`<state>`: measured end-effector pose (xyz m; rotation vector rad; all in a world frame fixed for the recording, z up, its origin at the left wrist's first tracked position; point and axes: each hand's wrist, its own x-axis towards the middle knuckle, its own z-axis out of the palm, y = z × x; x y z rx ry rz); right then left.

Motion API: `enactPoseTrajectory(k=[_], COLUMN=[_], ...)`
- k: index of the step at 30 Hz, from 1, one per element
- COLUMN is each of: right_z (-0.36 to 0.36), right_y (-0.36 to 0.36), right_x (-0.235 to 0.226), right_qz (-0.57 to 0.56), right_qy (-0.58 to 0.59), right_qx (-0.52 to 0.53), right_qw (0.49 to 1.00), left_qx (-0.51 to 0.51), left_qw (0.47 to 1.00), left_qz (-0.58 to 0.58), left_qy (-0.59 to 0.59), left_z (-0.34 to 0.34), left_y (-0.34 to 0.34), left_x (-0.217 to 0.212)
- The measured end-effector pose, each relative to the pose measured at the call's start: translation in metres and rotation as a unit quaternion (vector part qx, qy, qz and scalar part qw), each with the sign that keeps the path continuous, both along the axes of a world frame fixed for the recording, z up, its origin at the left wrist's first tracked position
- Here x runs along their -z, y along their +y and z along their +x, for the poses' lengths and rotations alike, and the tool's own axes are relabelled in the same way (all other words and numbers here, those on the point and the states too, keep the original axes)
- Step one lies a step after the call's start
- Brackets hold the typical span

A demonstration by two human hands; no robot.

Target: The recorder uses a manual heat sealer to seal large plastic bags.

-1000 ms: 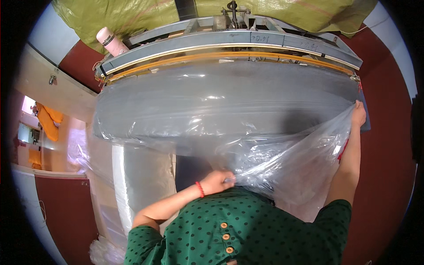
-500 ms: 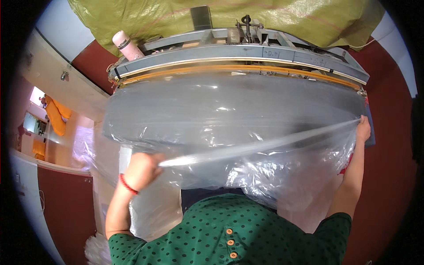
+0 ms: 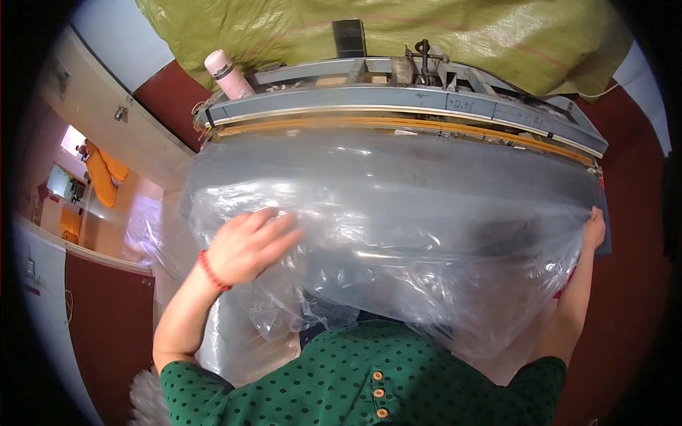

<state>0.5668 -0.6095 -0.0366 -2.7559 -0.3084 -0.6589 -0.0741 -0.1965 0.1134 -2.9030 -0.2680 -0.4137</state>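
A wide sheet of clear plastic film (image 3: 369, 213) lies over the machine's grey table and drapes down in wrinkles toward my lap. Over its left part my left hand (image 3: 249, 248), a red bracelet at the wrist, is spread with the fingers apart and slightly blurred; whether it touches the film I cannot tell. At the far right my right hand (image 3: 594, 226) pinches the film's edge near the table's corner. Behind the film runs a long grey metal bar (image 3: 341, 99) with a pale and orange strip along its front.
A pink bottle (image 3: 229, 74) stands at the frame's back left. A metal clamp (image 3: 424, 60) rises from the frame, and green-yellow sheeting (image 3: 455, 28) covers the back. To the left is an open door (image 3: 121, 113); bunched clear film (image 3: 153, 397) lies at the lower left.
My left hand has let go of the gathered film edge, opened, and moved slightly up and right. The taut fold has loosened and spread. My right hand keeps its pinch.
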Motion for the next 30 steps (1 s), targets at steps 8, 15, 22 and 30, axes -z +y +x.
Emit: enactPoseTrajectory(k=[8, 15, 22, 30], right_z=[-0.005, 0.006, 0.017, 0.038], right_y=[0.001, -0.007, -0.011, -0.067], right_x=[-0.003, 0.000, 0.009, 0.010], right_qz=[0.003, -0.007, 0.097, 0.484], right_qy=[0.005, -0.011, 0.012, 0.096], right_qx=[0.003, -0.005, -0.033, -0.132], right_qw=[1.000, 1.000, 0.995, 0.860], left_qx=[-0.395, -0.133, -0.197, -0.251], left_qw=[0.904, 0.975, 0.848, 0.926], left_qz=[-0.133, 0.073, -0.420, -0.189], left_qy=[0.098, -0.164, -0.256, -0.208], left_z=[-0.016, 0.098, 0.121, 0.129], left_y=[0.080, 0.090, 0.146, 0.110], left_x=[0.051, 0.060, 0.139, 0.120])
